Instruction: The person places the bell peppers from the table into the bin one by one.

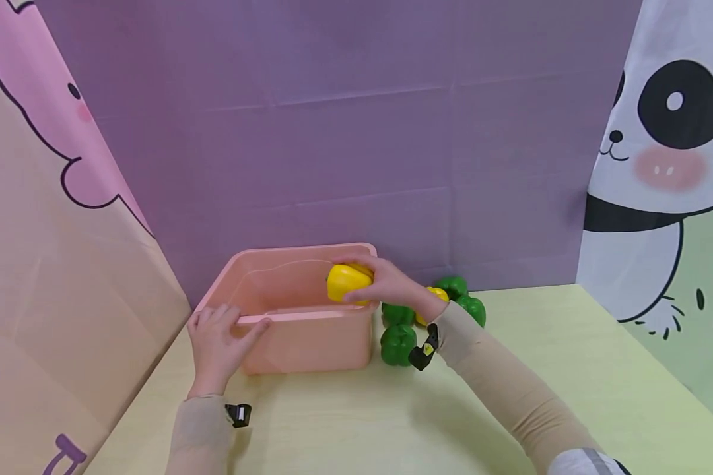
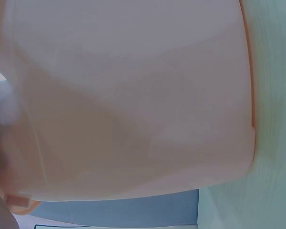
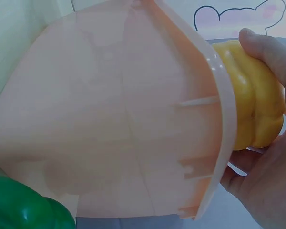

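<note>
A yellow bell pepper [image 1: 346, 284] is gripped in my right hand [image 1: 386, 280], over the right end of a pink plastic bin [image 1: 309, 343]. In the right wrist view, thumb and fingers wrap round the yellow bell pepper [image 3: 252, 95], just beyond the rim of the bin [image 3: 226, 109]. My left hand [image 1: 216, 343] holds the bin's front rim near its left corner, thumb along the edge and fingers over it. The left wrist view is mostly filled by the bin's wall [image 2: 133, 105]. The lower part of the bin's inside is hidden by its front wall.
Right of the bin are several green bell peppers [image 1: 399, 345] and a yellow bell pepper [image 1: 438, 294], partly behind my right wrist. A green bell pepper [image 3: 26, 205] shows low in the right wrist view. A purple backdrop [image 1: 356, 145] rises behind the pale table [image 1: 344, 429].
</note>
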The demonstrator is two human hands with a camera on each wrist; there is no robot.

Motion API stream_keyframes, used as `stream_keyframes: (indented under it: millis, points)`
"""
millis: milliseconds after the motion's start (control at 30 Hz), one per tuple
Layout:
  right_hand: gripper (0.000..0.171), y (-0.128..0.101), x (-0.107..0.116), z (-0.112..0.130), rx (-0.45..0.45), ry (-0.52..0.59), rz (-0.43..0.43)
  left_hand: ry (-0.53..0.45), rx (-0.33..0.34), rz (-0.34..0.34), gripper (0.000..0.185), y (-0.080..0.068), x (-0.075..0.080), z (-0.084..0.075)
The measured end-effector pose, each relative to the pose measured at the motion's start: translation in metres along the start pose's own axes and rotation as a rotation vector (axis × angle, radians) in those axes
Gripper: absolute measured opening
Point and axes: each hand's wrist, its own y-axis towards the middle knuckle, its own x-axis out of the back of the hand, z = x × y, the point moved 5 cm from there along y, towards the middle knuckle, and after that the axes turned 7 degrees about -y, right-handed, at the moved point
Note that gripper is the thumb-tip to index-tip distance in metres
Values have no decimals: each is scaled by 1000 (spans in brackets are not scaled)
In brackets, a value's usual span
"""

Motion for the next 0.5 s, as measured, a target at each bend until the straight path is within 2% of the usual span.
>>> stream_keyframes:
  millis: [500]
  points:
    - [63,10,-13,-3,26,-54,11,7,7,0,42,0,2,-2]
